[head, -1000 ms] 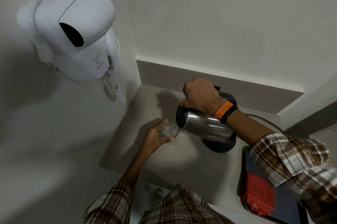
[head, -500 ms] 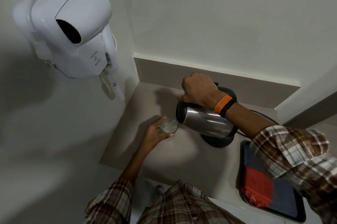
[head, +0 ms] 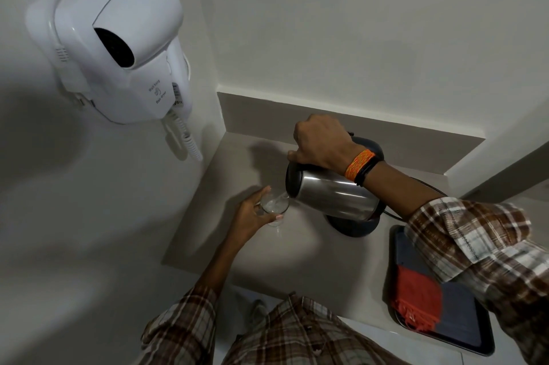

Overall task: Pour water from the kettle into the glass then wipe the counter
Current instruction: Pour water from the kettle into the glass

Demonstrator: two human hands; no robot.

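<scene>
Right grip [head: 322, 142] closed over kettle [head: 332, 195] handle, from above, orange band [head: 358, 163] at wrist. Kettle tipped toward 9 o'clock, spout just over glass [head: 274, 205] rim, lifted off dark base [head: 353, 225] at its 5 o'clock. Left grip [head: 252, 214] wrapped around glass, thumb on near side, fingers on far side; glass at 9 o'clock of kettle, directly under spout, water visible inside. Cannot tell whether glass rests on bench [head: 237, 162] or is held just above it. Dark tray [head: 457, 326] at 4 o'clock of kettle, near bench edge, with red cloth [head: 416, 296] lying on its left part, well apart from both grips. White hair dryer [head: 118, 44] on wall at 10 o'clock. Plaid sleeves on both arms.
</scene>
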